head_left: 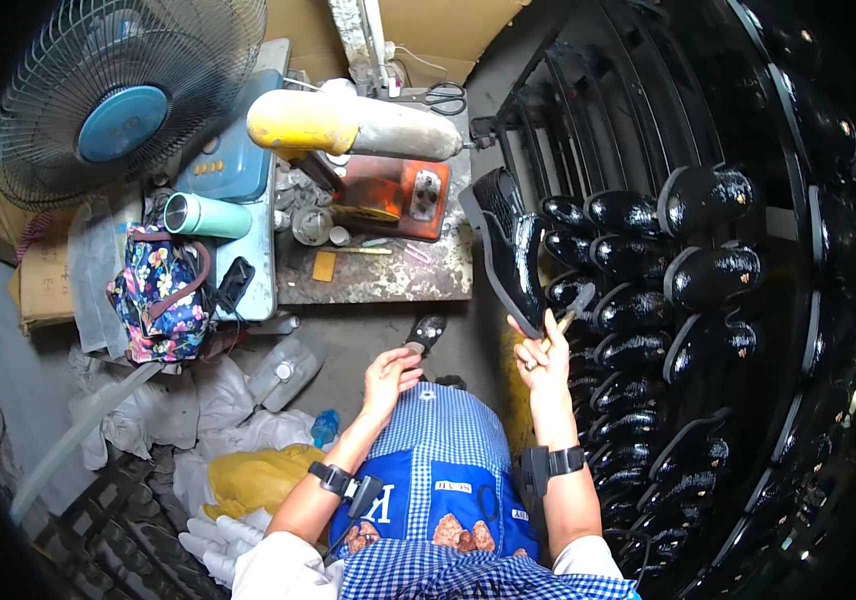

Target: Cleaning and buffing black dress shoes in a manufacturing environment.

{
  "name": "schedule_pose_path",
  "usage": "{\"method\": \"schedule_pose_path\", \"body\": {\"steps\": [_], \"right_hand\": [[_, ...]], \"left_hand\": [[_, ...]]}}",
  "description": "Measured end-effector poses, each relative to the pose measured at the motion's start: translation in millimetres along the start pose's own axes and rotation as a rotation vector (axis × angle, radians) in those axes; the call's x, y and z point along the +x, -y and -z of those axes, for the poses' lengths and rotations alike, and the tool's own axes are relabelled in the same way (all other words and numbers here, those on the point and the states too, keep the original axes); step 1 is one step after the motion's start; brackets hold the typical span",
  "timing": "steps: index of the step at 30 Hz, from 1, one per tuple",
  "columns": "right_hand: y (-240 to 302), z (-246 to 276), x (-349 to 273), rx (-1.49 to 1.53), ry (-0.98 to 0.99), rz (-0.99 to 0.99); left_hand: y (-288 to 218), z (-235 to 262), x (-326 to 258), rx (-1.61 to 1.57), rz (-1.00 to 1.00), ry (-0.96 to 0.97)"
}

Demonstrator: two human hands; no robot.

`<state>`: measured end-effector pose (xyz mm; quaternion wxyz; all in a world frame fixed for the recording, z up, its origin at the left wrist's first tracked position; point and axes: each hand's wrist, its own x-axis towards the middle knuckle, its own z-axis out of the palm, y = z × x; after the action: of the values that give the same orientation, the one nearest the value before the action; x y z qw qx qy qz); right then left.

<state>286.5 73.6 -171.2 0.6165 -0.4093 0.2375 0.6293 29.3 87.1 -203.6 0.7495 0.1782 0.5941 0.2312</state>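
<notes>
My right hand is closed on one end of a glossy black shoe, which is raised upright beside the rack. A small brush with a greyish head sticks out from the same hand, to the right of the shoe. My left hand is in front of the apron with its fingers loosely extended and nothing in them. Just beyond it, a dark shoe with light spots shows on a foot at floor level.
Racks of shiny black shoes fill the right side. Ahead, a worn workbench carries a yellow-and-grey shoe form, an orange-red box and scissors. A fan, green tumbler and floral bag stand left.
</notes>
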Motion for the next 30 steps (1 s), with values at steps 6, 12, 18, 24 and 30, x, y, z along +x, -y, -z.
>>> {"method": "schedule_pose_path", "body": {"steps": [6, 12, 18, 24, 30], "right_hand": [[0, -57, 48, -0.030, 0.032, 0.032], [-1, -95, 80, 0.032, 0.100, 0.007], [-8, -115, 91, 0.050, 0.114, -0.020], [-13, -76, 50, 0.113, 0.112, -0.042], [-39, 21, -49, 0.145, 0.085, -0.043]], "left_hand": [[2, 40, 12, 0.000, 0.043, -0.094], [-10, 35, 20, -0.006, 0.032, -0.087], [-13, 29, 25, -0.012, 0.021, -0.076], [-16, 21, 21, -0.013, 0.020, -0.056], [-35, -18, -1, 0.060, 0.009, 0.128]]}}
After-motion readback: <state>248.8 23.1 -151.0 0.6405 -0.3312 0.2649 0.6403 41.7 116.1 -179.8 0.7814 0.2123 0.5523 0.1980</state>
